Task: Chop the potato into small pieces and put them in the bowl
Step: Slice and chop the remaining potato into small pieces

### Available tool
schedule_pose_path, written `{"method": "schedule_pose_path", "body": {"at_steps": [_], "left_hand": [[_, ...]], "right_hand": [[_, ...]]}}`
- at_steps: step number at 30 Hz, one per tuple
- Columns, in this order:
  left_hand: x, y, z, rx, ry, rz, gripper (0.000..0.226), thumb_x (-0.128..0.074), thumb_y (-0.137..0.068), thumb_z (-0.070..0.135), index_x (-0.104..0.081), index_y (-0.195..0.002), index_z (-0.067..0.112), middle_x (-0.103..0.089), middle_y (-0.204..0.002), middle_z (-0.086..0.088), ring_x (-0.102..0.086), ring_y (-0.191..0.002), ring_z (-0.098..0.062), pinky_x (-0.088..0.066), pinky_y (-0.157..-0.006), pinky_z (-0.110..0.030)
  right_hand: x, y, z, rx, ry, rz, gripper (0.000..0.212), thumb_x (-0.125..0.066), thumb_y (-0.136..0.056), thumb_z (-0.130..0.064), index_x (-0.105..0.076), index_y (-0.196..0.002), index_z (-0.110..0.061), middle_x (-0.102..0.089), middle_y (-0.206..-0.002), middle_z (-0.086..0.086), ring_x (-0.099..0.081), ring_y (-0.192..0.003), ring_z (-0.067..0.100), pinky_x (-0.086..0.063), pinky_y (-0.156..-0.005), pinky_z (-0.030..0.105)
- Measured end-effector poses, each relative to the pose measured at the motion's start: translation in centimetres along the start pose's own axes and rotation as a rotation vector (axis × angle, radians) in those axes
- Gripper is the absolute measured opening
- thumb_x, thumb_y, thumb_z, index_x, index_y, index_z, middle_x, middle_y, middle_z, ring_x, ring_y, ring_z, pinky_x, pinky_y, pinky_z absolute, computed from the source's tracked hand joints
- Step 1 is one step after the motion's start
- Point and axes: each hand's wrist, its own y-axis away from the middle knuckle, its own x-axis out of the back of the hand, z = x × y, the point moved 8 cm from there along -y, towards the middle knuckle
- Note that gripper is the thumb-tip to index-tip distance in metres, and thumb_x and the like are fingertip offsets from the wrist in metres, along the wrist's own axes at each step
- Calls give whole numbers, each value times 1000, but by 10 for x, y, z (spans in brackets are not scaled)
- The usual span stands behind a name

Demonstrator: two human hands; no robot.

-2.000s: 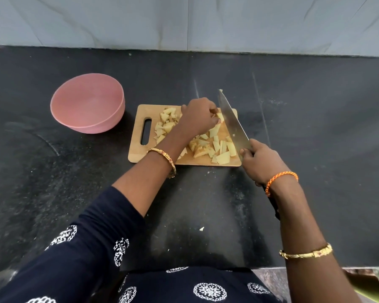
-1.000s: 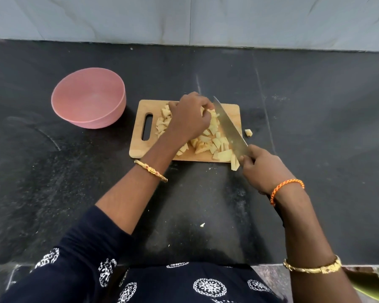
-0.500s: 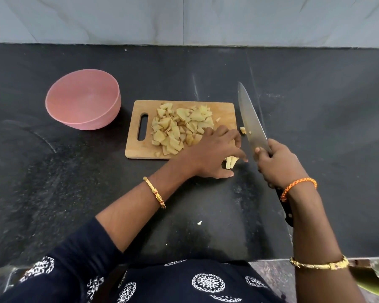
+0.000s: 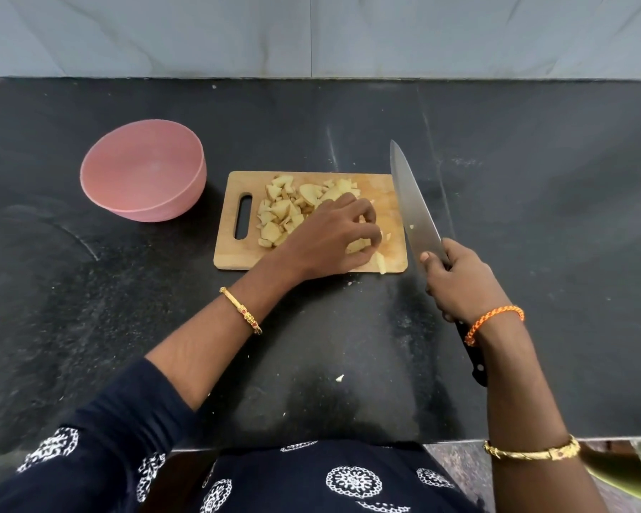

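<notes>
Nearest you, a small scrap (image 4: 339, 378) lay alone on the counter (image 4: 89, 327). Your right hand (image 4: 459, 286) was wrapped round the knife (image 4: 415, 212), hiding most of its handle, blade raised just right of the board (image 4: 237, 253). Your left hand (image 4: 334, 242), fingers curled, pinched potato pieces (image 4: 285, 212) at the board's near right, covering part of the pile. The bowl (image 4: 145, 172) stood further left, holding no pieces that I could see

One pink bowl (image 4: 143, 172), one wooden cutting board (image 4: 237, 259), one knife (image 4: 415, 212), two hands, left (image 4: 330, 242) and right (image 4: 459, 286); many potato pieces (image 4: 282, 212), too many to count; three bangles, one orange thread band (image 4: 493, 320).
</notes>
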Motion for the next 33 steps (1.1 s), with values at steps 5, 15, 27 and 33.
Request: {"method": "schedule_pose_path", "body": {"at_steps": [5,15,27,33], "left_hand": [[8,4,-17,122,23,145,11,-64,-83,29,-69,-84,19,-59,-101,0,-51,-92,-17,-46,-79,-38],[-15,18,8,156,-110,101,52,-58,-75,64,-63,-114,30,-49,-130,-4,-37,-122,-20,-24,-92,-39],[-13,13,4,107,-153,102,14,-57,-86,24,-69,-88,32,-53,-127,-2,-40,-120,-19,-24,-88,-41],[-15,16,10,50,-162,66,18,-57,-76,34,-73,-82,30,-57,-129,5,-45,-123,-18,-23,-91,-43]], "right_hand": [[-5,1,-1,-6,-3,-14,18,-42,-97,-24,-55,-99,-12,-50,-74,1,-42,-59,17,-40,-65,32],[-10,17,4,20,-6,52,24,-43,-97,-25,-49,-89,-3,-52,-66,9,-46,-64,26,-44,-62,35],[-13,16,-5,29,-22,53,22,-44,-96,-25,-48,-86,-6,-53,-67,5,-49,-65,25,-50,-65,42],[-9,15,-3,4,-31,62,23,-44,-97,-26,-48,-89,-5,-54,-70,7,-49,-64,24,-49,-64,40]]}}
